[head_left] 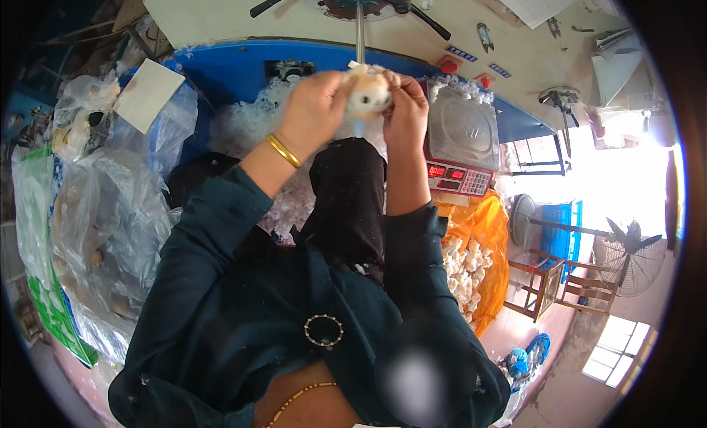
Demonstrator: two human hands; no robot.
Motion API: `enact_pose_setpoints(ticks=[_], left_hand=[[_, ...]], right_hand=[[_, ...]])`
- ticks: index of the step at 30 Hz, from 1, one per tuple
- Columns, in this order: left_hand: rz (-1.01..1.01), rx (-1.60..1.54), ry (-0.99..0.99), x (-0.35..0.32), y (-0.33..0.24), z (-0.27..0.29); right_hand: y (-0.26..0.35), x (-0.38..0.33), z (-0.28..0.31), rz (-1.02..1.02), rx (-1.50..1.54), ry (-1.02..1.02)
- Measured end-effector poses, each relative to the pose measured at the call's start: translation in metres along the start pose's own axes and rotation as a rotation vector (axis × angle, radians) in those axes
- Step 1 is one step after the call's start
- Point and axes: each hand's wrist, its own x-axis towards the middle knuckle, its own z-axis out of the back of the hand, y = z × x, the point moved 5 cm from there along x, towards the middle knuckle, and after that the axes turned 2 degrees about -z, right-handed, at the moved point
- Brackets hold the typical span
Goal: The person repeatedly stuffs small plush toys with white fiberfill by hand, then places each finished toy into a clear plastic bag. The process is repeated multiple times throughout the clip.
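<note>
Both my hands are raised together in front of the blue machine edge. Between them is a small plush toy head (368, 98), white and tan with a dark eye. My left hand (318, 104) is closed on its left side, thumb and fingers pinching the fabric. On the other side, my right hand (406, 107) grips its edge with bent fingers. A thin metal tube (360, 37) runs from the machine down to the toy's top. Whether the tube's end is inside the toy cannot be made out.
White stuffing fluff (254, 126) fills the space below the blue panel (221, 60). At right stands a digital scale (462, 133), above an orange bag (495, 229) of small plush pieces (465, 273). Clear plastic bags (110, 222) lie at left. Snips (484, 37) rest on the tabletop.
</note>
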Motion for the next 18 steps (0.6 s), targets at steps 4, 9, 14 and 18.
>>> enact_pose_setpoints(ticks=[4, 9, 14, 18], left_hand=[[0.006, 0.044, 0.019, -0.007, -0.006, -0.004], [-0.007, 0.098, -0.002, 0.004, 0.022, 0.011], [-0.010, 0.080, -0.008, 0.009, 0.010, 0.015], [-0.068, 0.091, -0.040, -0.002, 0.000, 0.017]], right_hand=[[0.007, 0.009, -0.001, -0.042, -0.073, 0.055], [0.020, -0.030, -0.032, 0.083, -0.248, 0.025], [0.001, 0.001, -0.016, 0.170, -0.070, 0.094], [-0.001, 0.007, -0.003, 0.273, -0.281, 0.100]])
